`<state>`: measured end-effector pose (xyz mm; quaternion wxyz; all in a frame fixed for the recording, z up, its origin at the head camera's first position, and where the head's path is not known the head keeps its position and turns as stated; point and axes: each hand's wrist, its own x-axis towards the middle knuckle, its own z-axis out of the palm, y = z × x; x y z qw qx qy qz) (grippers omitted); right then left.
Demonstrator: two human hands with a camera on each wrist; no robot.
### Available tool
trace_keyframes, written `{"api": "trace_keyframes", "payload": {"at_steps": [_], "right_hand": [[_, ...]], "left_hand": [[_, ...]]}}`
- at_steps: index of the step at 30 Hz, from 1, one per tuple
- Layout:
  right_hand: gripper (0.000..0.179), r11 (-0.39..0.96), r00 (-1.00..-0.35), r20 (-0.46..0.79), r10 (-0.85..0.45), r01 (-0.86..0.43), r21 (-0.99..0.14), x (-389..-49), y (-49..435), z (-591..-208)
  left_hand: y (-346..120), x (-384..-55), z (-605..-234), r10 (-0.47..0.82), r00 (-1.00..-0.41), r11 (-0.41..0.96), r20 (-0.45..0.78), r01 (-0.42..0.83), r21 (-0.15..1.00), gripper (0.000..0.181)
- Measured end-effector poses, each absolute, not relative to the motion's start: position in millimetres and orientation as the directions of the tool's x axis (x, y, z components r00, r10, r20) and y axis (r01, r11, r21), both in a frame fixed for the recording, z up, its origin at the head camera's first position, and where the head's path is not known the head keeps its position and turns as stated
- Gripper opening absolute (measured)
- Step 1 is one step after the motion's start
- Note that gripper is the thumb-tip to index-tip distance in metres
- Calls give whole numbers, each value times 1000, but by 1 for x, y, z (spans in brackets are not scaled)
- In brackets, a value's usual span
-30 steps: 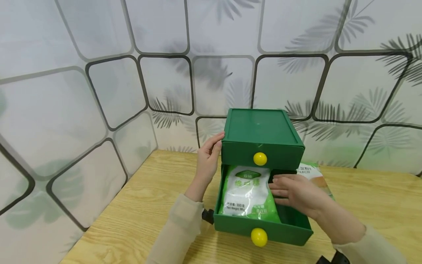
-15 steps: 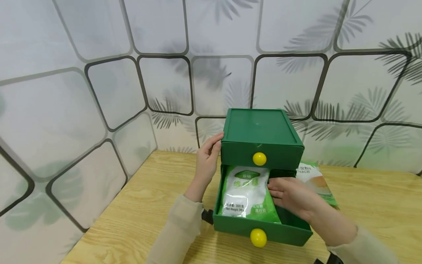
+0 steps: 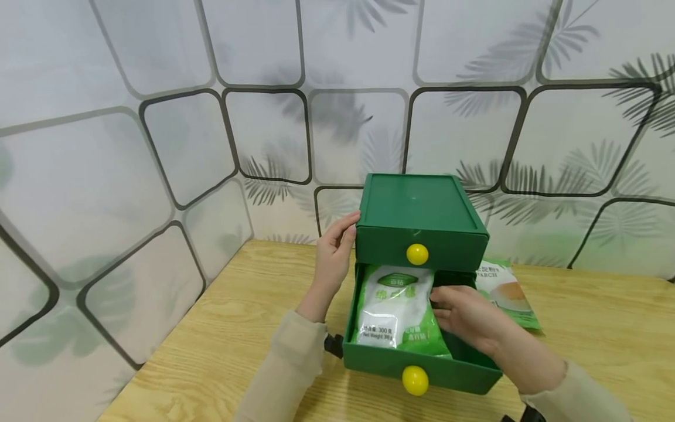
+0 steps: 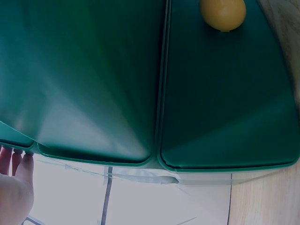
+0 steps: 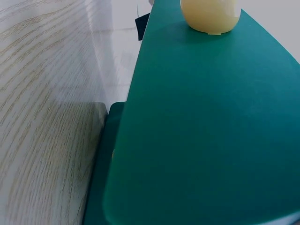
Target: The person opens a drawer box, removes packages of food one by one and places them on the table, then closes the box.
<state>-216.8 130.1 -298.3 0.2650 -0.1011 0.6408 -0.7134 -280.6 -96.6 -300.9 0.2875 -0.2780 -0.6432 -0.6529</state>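
A green two-tier drawer box [image 3: 419, 202] stands on the table, its upper drawer pushed in and its lower drawer [image 3: 369, 360] pulled out. Inside the lower drawer lies a white and green plastic bag marked 300 g [image 3: 382, 305]. My left hand [image 3: 332, 255] rests with its fingers against the left side of the box; in the left wrist view its fingertips [image 4: 26, 161] touch the edge. My right hand [image 3: 469, 316] reaches into the drawer, fingers at the bag's right edge; its fingertips are partly hidden. The right wrist view shows a drawer front [image 5: 201, 117] but no hand.
Round yellow knobs sit on the upper drawer [image 3: 417, 254] and the lower drawer [image 3: 415, 381]. A starch packet [image 3: 508, 293] lies on the wooden table [image 3: 253, 305] at the right, partly behind the box. A patterned curtain [image 3: 358, 135] hangs behind.
My right hand has shifted slightly lower and deeper into the drawer beside the bag, uncovering more of the starch packet. The left hand and the box have stayed still.
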Motion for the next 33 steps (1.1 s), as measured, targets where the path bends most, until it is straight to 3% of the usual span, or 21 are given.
{"api": "trace_keyframes", "payload": {"at_steps": [14,23,33], "right_hand": [[12,40,-817,-231,-527,248,-968,-216,127,-294],[56,138,-800,-288,-526,254,-957,-213,123,-296],[53,110,-821,-288,-492,270,-957,-209,119,-298]], "left_hand": [[-97,-283,-303,-17,-676,-15,737,737,675,29],[-96,-275,-296,-21,-696,-11,718,718,696,27],[-93,-260,-283,-23,-714,8,700,700,714,27]]}}
